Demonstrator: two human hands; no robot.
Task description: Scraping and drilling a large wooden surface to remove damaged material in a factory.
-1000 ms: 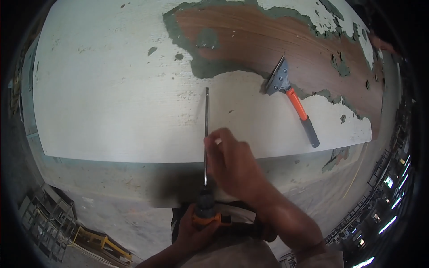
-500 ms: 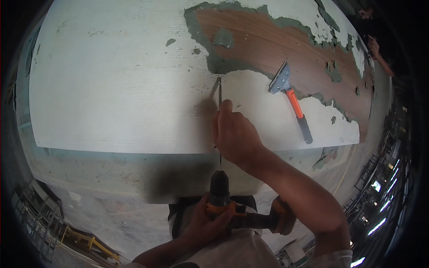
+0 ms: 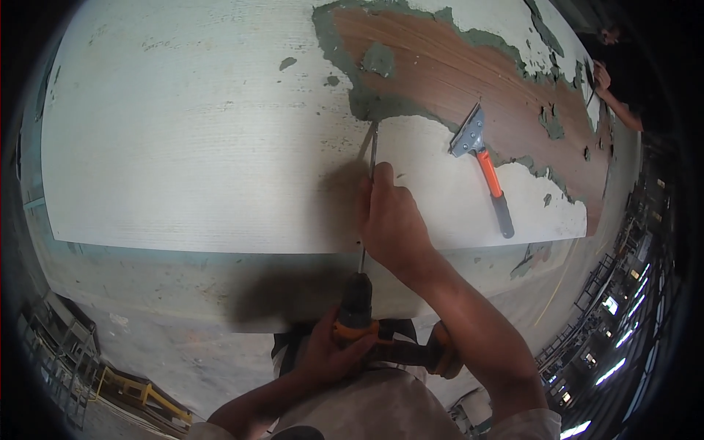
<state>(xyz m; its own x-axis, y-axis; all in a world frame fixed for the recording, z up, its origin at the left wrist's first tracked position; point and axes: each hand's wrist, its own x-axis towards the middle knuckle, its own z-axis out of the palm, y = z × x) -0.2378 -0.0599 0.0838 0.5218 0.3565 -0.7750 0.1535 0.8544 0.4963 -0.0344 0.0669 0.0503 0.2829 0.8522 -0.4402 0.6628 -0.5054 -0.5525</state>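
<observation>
My left hand (image 3: pixel 324 358) is closed around the front of a black and orange cordless drill (image 3: pixel 357 299), held close to my body with its handle and battery pointing right. A long thin metal bit (image 3: pixel 375 150) runs from the chuck away from me. My right hand (image 3: pixel 398 224) wraps round the middle of that bit, and its tip ends by the lower edge of a grey-green patch. Below lies a large white panel (image 3: pixel 183 169). To the right, a scraper (image 3: pixel 490 172) with a wide metal blade and an orange and grey handle rests on the panel.
Brown wood-grain surface (image 3: pixel 440 66) shows where the white layer is gone, edged with ragged grey-green residue. Another person's hand (image 3: pixel 603 79) is at the panel's far right edge. A yellow metal frame (image 3: pixel 139 392) stands on the floor at lower left.
The bit's tip has swung slightly right and away from me, up to the grey-green patch. My right hand moved with it. The drill has tilted, its battery end shifting left. The other person's hand moved slightly.
</observation>
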